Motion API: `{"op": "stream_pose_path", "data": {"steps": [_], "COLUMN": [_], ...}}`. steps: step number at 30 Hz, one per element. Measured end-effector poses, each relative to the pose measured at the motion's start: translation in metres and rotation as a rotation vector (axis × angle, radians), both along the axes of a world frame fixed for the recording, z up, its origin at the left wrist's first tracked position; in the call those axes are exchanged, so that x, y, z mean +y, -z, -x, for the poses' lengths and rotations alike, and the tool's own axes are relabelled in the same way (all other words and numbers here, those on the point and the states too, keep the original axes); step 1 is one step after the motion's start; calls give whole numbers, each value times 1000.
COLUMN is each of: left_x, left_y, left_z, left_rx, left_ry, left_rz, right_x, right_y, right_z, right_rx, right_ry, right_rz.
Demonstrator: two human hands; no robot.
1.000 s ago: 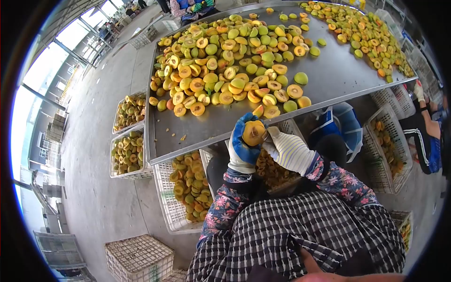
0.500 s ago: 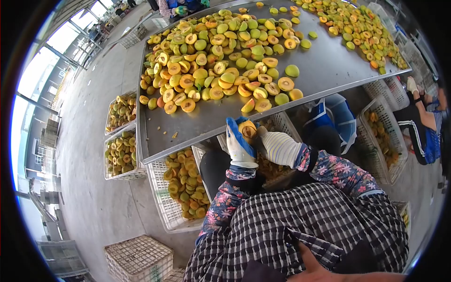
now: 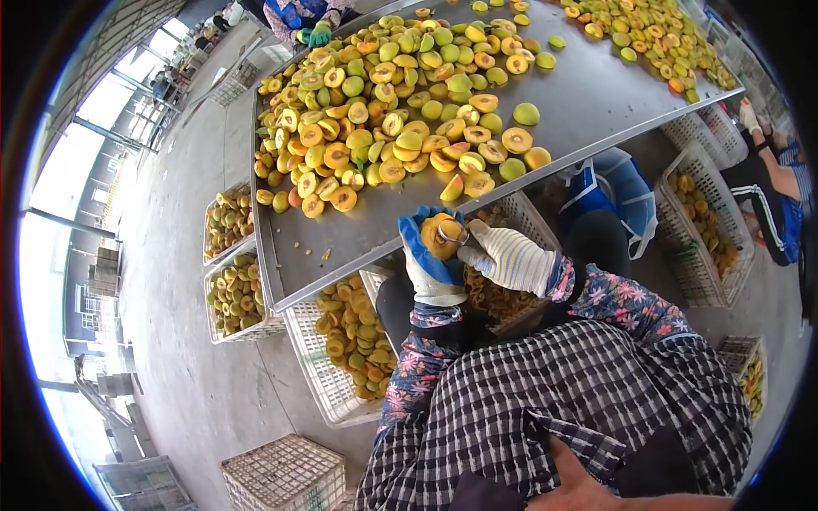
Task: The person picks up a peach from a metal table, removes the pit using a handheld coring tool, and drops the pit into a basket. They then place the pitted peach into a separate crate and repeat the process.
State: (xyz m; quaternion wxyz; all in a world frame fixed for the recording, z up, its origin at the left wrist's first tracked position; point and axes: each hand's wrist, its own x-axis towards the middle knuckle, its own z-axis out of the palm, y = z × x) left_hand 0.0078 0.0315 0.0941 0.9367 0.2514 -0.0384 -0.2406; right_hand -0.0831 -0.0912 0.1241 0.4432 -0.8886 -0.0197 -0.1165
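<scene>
My left hand [image 3: 428, 260], in a white glove with blue coated fingers, is closed round a halved yellow peach [image 3: 440, 237] just off the table's near edge. My right hand [image 3: 511, 259], in a striped knit glove, pinches a small metal tool with a curved loop [image 3: 449, 231]. The loop lies against the peach half; its handle is mostly hidden by the glove. Beyond my hands, a heap of peach halves [image 3: 392, 146] covers much of the metal table [image 3: 349, 241], many with cut faces showing. Below my hands, a crate [image 3: 527, 223] holds brownish peelings or scraps.
Crates of peach halves stand at the left [image 3: 294, 328] and right [image 3: 694, 272]. A blue container [image 3: 626, 200] sits under the table. A co-worker's green-gloved hands [image 3: 315, 36] are at the far edge. A bare hand [image 3: 567, 481] reaches in at the bottom.
The view has shifted slightly. The peach half has turned in my left hand, and the metal loop now shows against it. The far co-worker's gloved hands have come together.
</scene>
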Motion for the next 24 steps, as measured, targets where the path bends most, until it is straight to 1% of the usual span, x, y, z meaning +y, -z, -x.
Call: {"op": "stream_pose_path", "data": {"steps": [3,4,5,6,7,9,11,12,13,15,16,17,18,20,21,24], "left_x": [-1,-1,-2,-4,-6,-5,2,5,4,6,7,7,7,-1,-3,-9], "left_y": [-5,-9,-15,-23,-39,-23,-4,1,4,24,32,41,45,1,-12,-13], "left_z": [9,11,13,14,15,11,0,-5,-8,-9,-10,-10,-11,0,4,9], "left_rx": [-362,-500,-458,-414,-188,-84,41,104,241,-201,-341,-474,-585,98,69,-26], "left_ry": [-107,-134,-102,-72,18,171,336,420,476,376,279,172,59,54,62,120], "left_rz": [-404,-531,-494,-458,-260,23,92,125,75,-129,-248,-387,-531,58,69,141], "right_x": [0,0,-1,-2,-3,-3,-7,-9,-11,-14,-15,-14,-13,-7,-1,7], "right_y": [-4,4,17,14,10,-2,23,22,21,23,24,25,18,0,4,-5], "right_z": [2,1,-1,-1,-1,2,-5,-6,-7,-4,-3,-2,-1,3,1,-2], "right_rx": [29,3,-24,-40,-56,-64,-70,-73,-80,-67,-63,24,94,238,229,197], "right_ry": [34,33,29,33,36,56,-39,-50,-61,-71,-77,-28,28,153,159,170], "right_rz": [84,96,112,95,78,-29,-156,-65,25,14,11,-246,-374,-634,-777,-1130]}}
